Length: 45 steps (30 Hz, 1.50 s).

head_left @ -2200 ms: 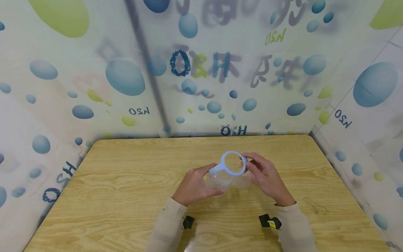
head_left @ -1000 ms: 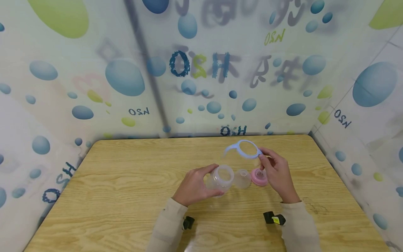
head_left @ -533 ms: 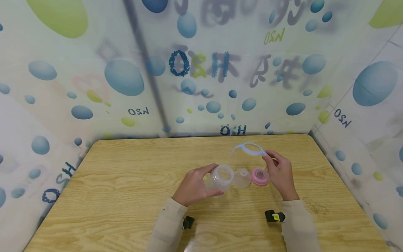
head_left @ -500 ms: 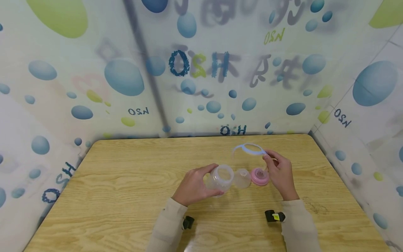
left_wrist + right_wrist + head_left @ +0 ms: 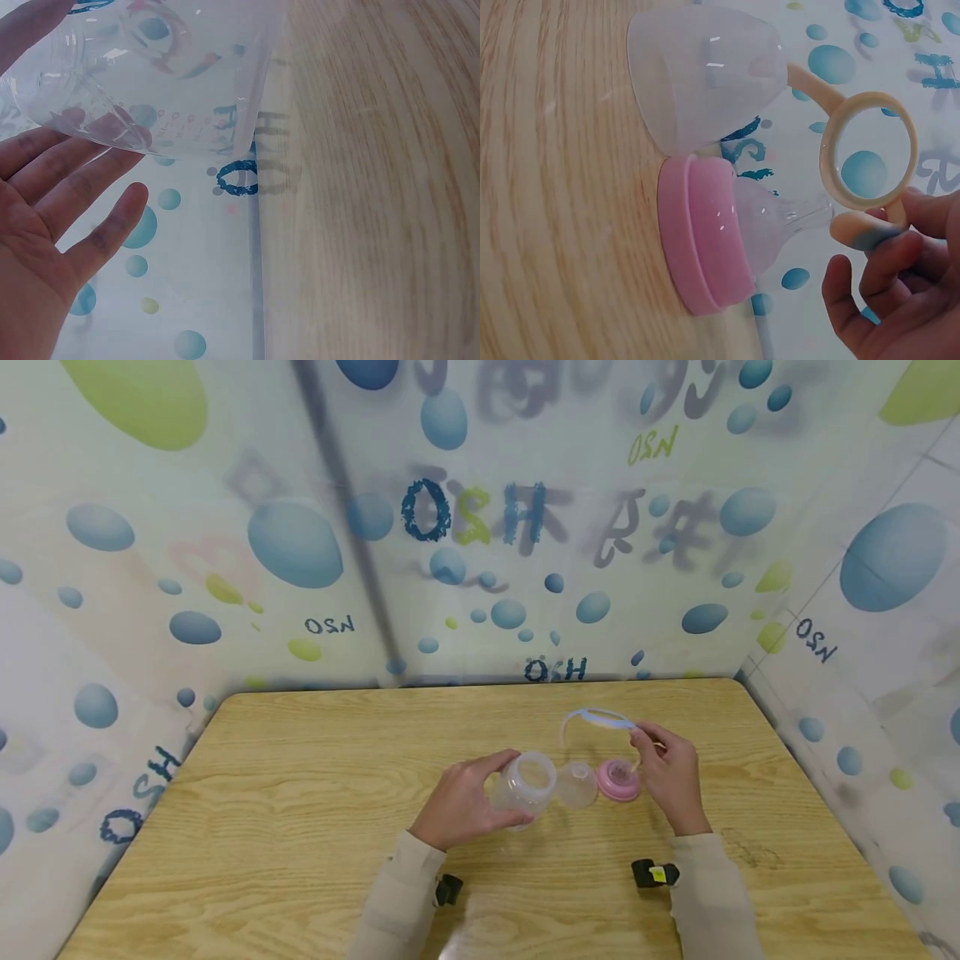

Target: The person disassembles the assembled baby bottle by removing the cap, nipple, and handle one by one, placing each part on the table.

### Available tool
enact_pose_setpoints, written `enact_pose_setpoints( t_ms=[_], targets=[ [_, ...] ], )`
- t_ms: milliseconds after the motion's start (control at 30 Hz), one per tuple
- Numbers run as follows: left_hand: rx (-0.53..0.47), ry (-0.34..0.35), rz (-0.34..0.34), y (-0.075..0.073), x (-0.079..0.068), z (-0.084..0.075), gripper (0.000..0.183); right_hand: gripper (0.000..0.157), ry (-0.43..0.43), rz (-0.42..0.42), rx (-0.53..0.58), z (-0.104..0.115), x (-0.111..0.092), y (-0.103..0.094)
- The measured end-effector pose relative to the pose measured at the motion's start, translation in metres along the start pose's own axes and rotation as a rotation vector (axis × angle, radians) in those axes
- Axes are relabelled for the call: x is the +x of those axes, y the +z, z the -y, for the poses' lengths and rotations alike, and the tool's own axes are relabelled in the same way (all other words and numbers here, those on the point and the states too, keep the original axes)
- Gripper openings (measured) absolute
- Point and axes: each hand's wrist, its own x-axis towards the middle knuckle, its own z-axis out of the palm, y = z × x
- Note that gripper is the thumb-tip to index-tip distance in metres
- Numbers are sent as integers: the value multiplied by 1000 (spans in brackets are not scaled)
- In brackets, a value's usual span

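My left hand (image 5: 463, 806) holds a clear baby bottle (image 5: 517, 797) around its side, its open mouth tilted up and toward the right. In the left wrist view, printed marks show on the bottle's (image 5: 172, 90) wall. My right hand (image 5: 670, 777) pinches a two-armed bottle handle ring (image 5: 600, 719) by one arm, above the table. The ring (image 5: 829, 161) looks cream from beneath in the right wrist view and blue from above. Below it a pink collar with a clear nipple (image 5: 618, 787) stands on the table, beside a translucent domed cap (image 5: 578, 787).
The wood-grain table (image 5: 300, 777) reaches back to a wall (image 5: 480, 460) printed with blue and green drops. Side walls rise at left and right. A small black device sits on the left wrist (image 5: 448, 890) and another on the right wrist (image 5: 656, 873).
The handle ring has come off the bottle's mouth and moved right with my right hand, tipping until nearly edge-on. This uncovers the pink collar and the cap. My left hand stays still.
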Motion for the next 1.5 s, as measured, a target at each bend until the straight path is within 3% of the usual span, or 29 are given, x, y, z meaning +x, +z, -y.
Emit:
enact_pose_setpoints(
  t_ms=[400, 1033, 1500],
  targets=[
    [-2, -15, 14, -1, -1, -2, 71, 34, 103, 32, -33, -6, -1, -2],
    [-10, -34, 21, -2, -1, -3, 72, 41, 166, 85, -94, -14, -2, -3],
    [-21, -27, 20, -2, -1, -2, 72, 38, 256, 106, -155, -23, 0, -4]
  ],
)
